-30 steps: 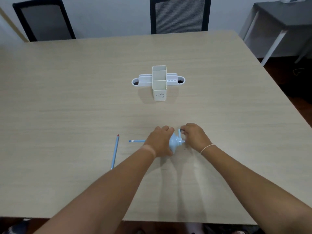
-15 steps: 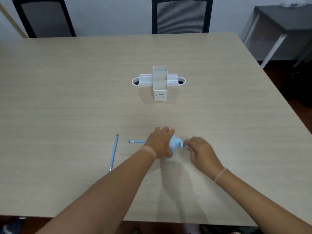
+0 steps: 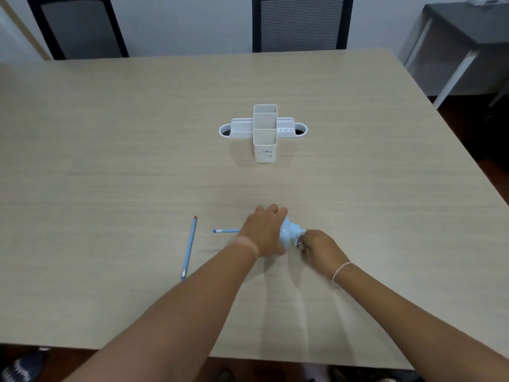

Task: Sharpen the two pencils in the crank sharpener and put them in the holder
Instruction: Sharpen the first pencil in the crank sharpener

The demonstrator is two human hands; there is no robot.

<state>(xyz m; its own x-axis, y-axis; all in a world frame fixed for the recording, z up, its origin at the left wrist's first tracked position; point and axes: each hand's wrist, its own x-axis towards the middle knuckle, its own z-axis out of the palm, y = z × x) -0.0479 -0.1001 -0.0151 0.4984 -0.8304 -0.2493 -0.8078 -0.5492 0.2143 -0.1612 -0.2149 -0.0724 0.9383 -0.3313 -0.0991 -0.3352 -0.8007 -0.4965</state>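
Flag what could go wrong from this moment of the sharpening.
The left hand alone steadies the small sharpener while the right hand cranks; it could tip or slide. The inserted pencil might snap its tip if over-cranked. The spare pencil lies near the left forearm and could get knocked away.

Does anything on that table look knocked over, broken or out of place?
Nothing stands out. The white holder stands upright and empty. The left hand steadies the blue sharpener with one pencil sticking out, the right hand is at its crank, and the spare pencil lies flat on the table.
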